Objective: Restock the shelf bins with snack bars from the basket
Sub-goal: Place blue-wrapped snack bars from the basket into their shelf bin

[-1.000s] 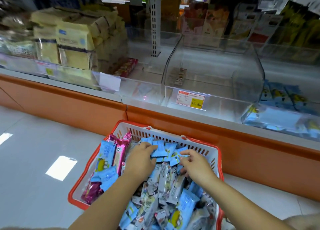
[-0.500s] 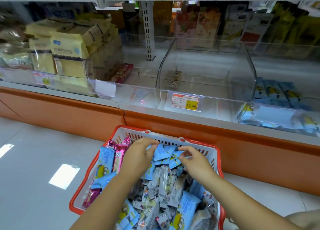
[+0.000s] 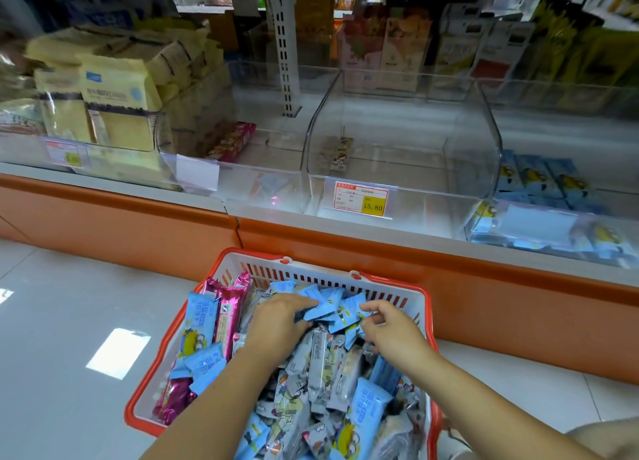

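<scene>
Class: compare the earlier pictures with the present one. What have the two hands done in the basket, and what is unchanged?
Very little moved. The left hand has tightened its grip on the small blue packets at the far end of the basket, and the right hand has curled its fingers in against the same bunch. Nothing is lifted out. The basket and the middle shelf bin stayed put.

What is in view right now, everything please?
basket: one, orange rim with white walls, floor below shelf
small blue packets: many, blue, basket's far end
large blue bars: several, blue, basket's left and near side
pink bars: several, magenta, basket's left side
grey bars: many, grey-white, basket's middle
middle bin: one, clear, shelf, few pale bars inside
price tag: one, red and yellow, middle bin's front
shelved blue bars: several, blue, right bin
yellow packs: many, pale yellow, left bin
left hand: one, gripping small blue packets
right hand: one, fingers curled among them, grip unclear
</scene>
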`<action>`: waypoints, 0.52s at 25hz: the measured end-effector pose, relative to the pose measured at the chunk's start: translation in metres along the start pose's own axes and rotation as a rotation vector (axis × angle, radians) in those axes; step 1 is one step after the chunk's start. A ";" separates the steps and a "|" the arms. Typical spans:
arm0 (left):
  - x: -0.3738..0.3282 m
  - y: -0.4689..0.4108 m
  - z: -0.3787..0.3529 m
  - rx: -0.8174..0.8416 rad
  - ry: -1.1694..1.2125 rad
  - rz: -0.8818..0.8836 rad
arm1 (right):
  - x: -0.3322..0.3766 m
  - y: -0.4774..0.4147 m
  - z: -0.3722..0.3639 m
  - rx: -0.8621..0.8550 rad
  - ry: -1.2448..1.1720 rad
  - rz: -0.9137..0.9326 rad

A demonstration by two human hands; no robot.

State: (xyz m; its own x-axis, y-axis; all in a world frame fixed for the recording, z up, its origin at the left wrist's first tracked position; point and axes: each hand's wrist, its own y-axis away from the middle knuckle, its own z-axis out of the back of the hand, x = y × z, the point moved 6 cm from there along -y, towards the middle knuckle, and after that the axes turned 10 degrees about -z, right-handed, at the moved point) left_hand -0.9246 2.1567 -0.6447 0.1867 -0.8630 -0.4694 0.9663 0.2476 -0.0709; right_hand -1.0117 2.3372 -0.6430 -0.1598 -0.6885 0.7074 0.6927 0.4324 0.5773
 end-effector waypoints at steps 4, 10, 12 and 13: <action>-0.008 0.008 0.018 -0.046 0.211 0.037 | 0.005 -0.003 -0.003 0.001 -0.028 0.018; -0.032 0.012 0.063 -0.261 0.719 0.097 | 0.021 0.009 -0.009 0.095 -0.123 0.130; -0.035 0.012 0.064 -0.243 0.883 0.182 | 0.024 0.012 -0.009 0.130 -0.234 0.113; -0.036 0.013 0.063 -0.241 0.923 0.220 | 0.025 0.015 -0.008 0.136 -0.255 0.112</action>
State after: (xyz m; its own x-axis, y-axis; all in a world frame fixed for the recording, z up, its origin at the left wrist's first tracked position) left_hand -0.9081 2.1633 -0.5734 0.0472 -0.1284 -0.9906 0.8452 0.5336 -0.0289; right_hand -0.9997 2.3221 -0.6203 -0.2712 -0.4716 0.8391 0.6184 0.5827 0.5273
